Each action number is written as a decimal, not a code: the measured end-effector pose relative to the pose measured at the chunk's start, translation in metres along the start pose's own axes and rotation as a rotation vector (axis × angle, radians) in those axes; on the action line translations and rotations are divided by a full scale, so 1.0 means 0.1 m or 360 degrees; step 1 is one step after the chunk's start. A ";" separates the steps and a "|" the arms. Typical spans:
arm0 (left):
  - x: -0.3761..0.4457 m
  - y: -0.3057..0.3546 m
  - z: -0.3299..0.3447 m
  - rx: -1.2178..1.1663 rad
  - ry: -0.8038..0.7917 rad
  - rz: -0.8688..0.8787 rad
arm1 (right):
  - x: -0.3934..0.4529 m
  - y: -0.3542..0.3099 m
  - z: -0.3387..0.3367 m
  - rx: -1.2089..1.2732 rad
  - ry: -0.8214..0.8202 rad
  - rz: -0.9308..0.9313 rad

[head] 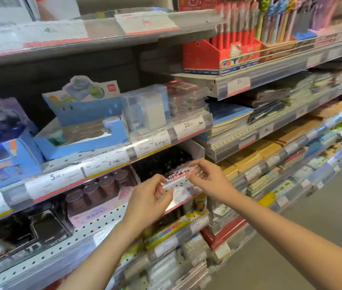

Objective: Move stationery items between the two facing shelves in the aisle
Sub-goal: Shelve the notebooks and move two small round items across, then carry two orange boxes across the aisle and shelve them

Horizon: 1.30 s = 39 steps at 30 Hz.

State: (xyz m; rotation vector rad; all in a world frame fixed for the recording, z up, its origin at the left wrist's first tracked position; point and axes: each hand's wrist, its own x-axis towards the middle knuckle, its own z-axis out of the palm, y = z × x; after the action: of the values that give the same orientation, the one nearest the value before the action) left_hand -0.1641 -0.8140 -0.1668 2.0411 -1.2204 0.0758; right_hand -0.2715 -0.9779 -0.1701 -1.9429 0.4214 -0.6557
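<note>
Clear plastic stationery packet with black print (181, 174): we find it held in front of the white perforated shelf edge (103, 218), pinched at its ends by the left hand (151, 197) and right hand (209, 178). We judge it light, thin, flexible and slippery; the end grip seems suitable.

Two hands show: one left hand (151, 197) and one right hand (209, 181). Together they hold one clear packet (179, 173). One red box (218, 57) of pens stands up high. One blue tray (78, 139) sits on the shelf. Four brown cups (101, 189) with lids stand in a row below. The price tags are too many and too blurry to count
</note>
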 end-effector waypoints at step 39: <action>2.79 3.84 5.00 -0.0679 -0.0829 0.0263 | -0.45 2.70 -6.05 -0.0241 0.0540 0.0468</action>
State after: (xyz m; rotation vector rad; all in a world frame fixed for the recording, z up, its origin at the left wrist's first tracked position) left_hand -0.4653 -1.4333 -0.1988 1.6248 -1.5574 -0.6215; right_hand -0.6781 -1.5007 -0.2115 -1.8600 0.9727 -0.7778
